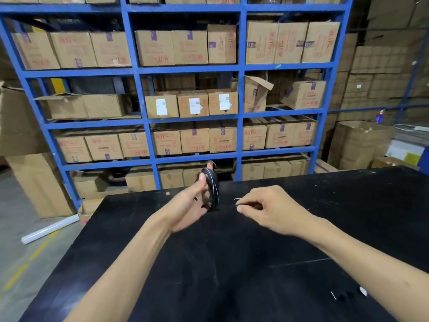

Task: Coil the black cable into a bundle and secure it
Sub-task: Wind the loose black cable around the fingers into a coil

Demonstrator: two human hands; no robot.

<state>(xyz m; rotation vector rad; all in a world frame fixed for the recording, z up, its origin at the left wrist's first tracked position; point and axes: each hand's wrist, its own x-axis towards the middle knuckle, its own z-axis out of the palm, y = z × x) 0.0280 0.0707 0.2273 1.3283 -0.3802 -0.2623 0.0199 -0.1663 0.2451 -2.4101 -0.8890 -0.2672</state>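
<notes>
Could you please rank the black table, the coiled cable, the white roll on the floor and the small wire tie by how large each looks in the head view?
1. Black table
2. White roll
3. Coiled cable, held in the left hand; nearer the camera than the roll, so this order is unsure
4. Wire tie, pinched in the right hand

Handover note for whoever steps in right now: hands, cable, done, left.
Left hand: raised over the black table, fingers through the cable coil, holding it upright.
Right hand: closed in a pinch on a thin white tie, just right of the coil and apart from it.
Done: cable is wound into a compact bundle of loops.
Left: no tie around the bundle yet. Wrap the tie around the loops, fasten it, set the bundle down.
Cable ends are not clearly visible.
</notes>
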